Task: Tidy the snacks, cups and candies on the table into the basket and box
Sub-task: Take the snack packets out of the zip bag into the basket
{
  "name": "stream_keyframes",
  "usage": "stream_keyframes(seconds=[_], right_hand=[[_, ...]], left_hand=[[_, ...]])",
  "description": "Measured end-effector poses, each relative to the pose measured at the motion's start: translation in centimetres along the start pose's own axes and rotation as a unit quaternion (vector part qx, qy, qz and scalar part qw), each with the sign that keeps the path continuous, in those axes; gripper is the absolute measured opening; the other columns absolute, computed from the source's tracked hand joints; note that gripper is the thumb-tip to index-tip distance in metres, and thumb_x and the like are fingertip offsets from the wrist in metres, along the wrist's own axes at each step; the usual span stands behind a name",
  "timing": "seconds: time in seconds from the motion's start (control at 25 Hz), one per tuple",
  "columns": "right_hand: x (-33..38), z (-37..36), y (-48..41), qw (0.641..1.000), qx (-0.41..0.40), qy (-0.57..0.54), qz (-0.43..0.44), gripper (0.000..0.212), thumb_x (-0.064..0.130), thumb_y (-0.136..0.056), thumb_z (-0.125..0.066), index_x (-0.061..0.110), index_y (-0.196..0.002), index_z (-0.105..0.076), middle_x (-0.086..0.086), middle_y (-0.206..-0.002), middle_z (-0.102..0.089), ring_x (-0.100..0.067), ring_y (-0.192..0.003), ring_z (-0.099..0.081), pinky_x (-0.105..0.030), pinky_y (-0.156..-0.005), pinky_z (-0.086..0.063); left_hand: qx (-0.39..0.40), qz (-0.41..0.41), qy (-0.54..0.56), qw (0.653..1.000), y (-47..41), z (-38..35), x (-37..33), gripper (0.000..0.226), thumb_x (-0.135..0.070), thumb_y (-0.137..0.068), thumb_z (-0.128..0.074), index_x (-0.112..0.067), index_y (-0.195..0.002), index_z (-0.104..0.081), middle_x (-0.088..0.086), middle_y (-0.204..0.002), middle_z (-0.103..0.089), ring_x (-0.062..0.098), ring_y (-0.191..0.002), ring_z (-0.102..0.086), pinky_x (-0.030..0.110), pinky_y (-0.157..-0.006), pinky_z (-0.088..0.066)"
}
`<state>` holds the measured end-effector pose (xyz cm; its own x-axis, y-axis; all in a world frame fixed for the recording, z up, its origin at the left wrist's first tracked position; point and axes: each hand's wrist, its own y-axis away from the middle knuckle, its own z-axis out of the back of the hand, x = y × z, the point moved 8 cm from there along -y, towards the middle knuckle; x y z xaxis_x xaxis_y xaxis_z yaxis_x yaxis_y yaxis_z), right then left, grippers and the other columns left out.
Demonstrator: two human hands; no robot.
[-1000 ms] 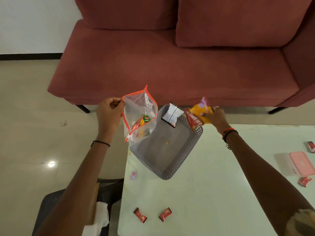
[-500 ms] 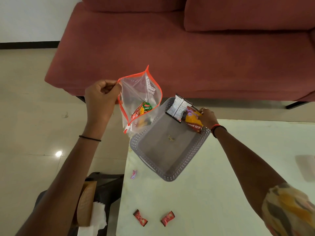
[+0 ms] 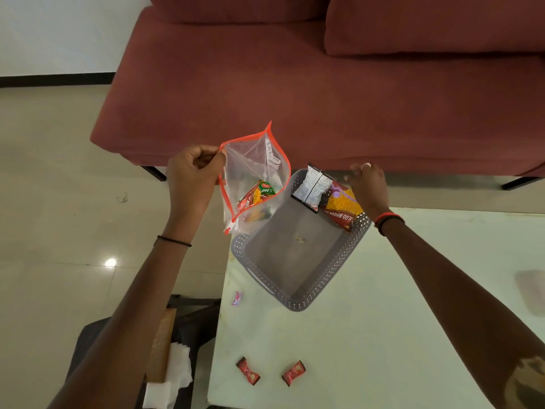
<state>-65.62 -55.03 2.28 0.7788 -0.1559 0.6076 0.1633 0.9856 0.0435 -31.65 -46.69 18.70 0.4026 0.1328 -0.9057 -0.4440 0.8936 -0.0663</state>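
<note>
Beyond pale table (image 3: 383, 335), red sofa (image 3: 295, 98)

We log the table (image 3: 383, 335) in front of the sofa (image 3: 295, 98). The basket (image 3: 295, 302) sits on the table's far left corner, one end past the table's left edge. Two packets lean side by side in the basket's far end, the left packet (image 3: 312, 187) touching the right packet (image 3: 342, 206). The right hand (image 3: 368, 187) hangs just behind them.

Left of the basket, off the table, the left hand (image 3: 191, 178) pinches the rim of a zip bag (image 3: 250, 160), with bagged snacks (image 3: 256, 196) low inside.

One candy (image 3: 237, 298) lies near the table's left edge, just nearer us than the basket. Two more candies (image 3: 247, 371) lie side by side toward the near edge.
</note>
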Motion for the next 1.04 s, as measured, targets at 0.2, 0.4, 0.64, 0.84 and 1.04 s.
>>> stream_keyframes(seconds=[0.2,0.4,0.64,0.84,1.04], right_hand=[[12.6,10.3,3.1,0.968,-0.064,-0.201,0.138,0.017,0.031,-0.08,-0.071,0.014,-0.083,-0.068,-0.001,-0.083,-0.07,-0.006,-0.073,-0.061,-0.015,-0.069,-0.046],[23.3,8.2,10.6,0.887,0.248,-0.029,0.388,0.015,0.016,-0.083,-0.066,0.009,-0.093,-0.076,-0.004,-0.094,-0.076,-0.005,-0.086,-0.067,-0.008,-0.075,-0.042],[18.7,-2.6,14.9,0.777,0.409,0.33,0.347,0.027,0.008,-0.091,-0.057,-0.004,-0.115,-0.06,-0.018,-0.116,-0.065,-0.03,-0.108,-0.062,-0.033,-0.088,-0.047],[15.2,-3.9,16.4,0.783,0.344,0.386,0.346,0.029,0.004,-0.098,-0.039,-0.001,-0.118,-0.059,-0.014,-0.122,-0.063,-0.03,-0.114,-0.06,-0.037,-0.091,-0.048],[13.7,-4.0,16.9,0.795,0.282,0.407,0.349,0.031,0.002,-0.099,-0.033,0.003,-0.118,-0.057,-0.012,-0.121,-0.062,-0.03,-0.115,-0.059,-0.039,-0.093,-0.047]], left_hand=[[0.026,0.002,-0.008,1.0,1.9,-0.7,-1.1,0.004,-0.014,-0.083,-0.066,-0.014,-0.08,-0.068,-0.02,-0.048,-0.062,-0.003,-0.044,-0.056,0.031,-0.055,-0.056],[0.06,-0.006,-0.05,0.997,4.4,-2.2,-2.0,0.01,-0.016,-0.084,-0.066,-0.007,-0.085,-0.07,-0.01,-0.062,-0.061,0.001,-0.05,-0.058,0.029,-0.055,-0.053],[0.102,-0.041,-0.061,0.992,8.1,-4.1,-3.8,0.005,-0.022,-0.082,-0.067,-0.018,-0.08,-0.068,-0.009,-0.067,-0.064,0.008,-0.059,-0.063,0.026,-0.059,-0.055],[0.106,-0.066,-0.054,0.991,10.2,-4.8,-5.0,0.003,-0.018,-0.081,-0.068,-0.017,-0.08,-0.07,-0.019,-0.068,-0.06,-0.013,-0.059,-0.057,0.002,-0.058,-0.044],[0.107,-0.076,-0.052,0.99,11.2,-4.9,-5.0,0.005,-0.016,-0.081,-0.067,-0.013,-0.083,-0.071,-0.021,-0.068,-0.059,-0.016,-0.061,-0.057,-0.002,-0.057,-0.042]])
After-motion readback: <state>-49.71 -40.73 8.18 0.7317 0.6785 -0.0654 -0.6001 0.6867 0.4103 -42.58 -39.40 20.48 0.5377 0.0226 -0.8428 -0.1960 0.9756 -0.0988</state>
